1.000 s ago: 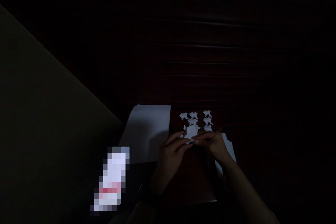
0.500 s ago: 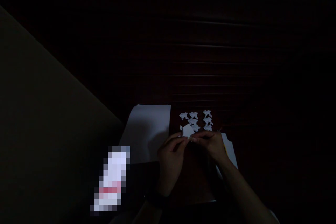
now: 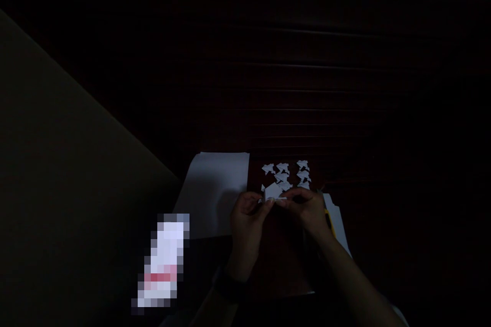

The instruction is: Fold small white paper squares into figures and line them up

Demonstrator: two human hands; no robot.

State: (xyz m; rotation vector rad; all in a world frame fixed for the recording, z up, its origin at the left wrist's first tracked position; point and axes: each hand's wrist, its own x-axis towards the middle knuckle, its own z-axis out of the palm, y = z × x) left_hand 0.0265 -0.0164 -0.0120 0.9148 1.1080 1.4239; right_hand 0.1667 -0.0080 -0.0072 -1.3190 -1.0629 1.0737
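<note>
A small piece of folded white paper [image 3: 272, 191] is pinched between both hands above the dark table. My left hand [image 3: 247, 219] grips its left and lower edge, thumb against the near side. From the right, my right hand [image 3: 307, 209] closes thumb and fingers on its lower right corner. Just beyond lie several small folded paper figures, some in a left group [image 3: 283, 168] and some in a right column [image 3: 303, 176]. The held paper and my fingers partly cover the nearest ones. Fine creases are too dark to make out.
White paper sheets [image 3: 218, 189] lie at the left of the dark reddish table [image 3: 284, 265]. More white paper [image 3: 339, 222] and a yellow-and-black object [image 3: 329, 219] sit beside my right wrist. A pixelated bright patch [image 3: 164, 255] is at lower left; a pale wall rises behind it.
The folded paper has tipped flatter and sunk slightly, with a narrow edge now showing toward my right fingers. My left fingers have shifted along its left side. The right hand has moved little.
</note>
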